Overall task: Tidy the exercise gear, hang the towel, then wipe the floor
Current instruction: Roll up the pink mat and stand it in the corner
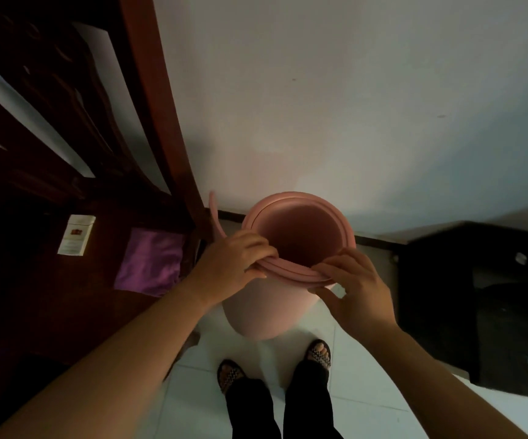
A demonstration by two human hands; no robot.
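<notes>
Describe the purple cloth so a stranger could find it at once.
Start at the dark wooden furniture on the left. On its flat top, between a white box and the left hand gripping the rolled pink mat, lies the purple cloth, the only purple thing there.

the person's two forearms (123,353) are bare along all of their visible length, and the left hand (234,258) and right hand (354,293) are bare as well. the legs are clad in black trousers (307,403), loose and long, their hems falling over the tops of the feet. on the feet are open-toed sandals (319,354), with dark straps woven or dotted in a small black-and-white pattern; the toes show at the front of each.
</notes>
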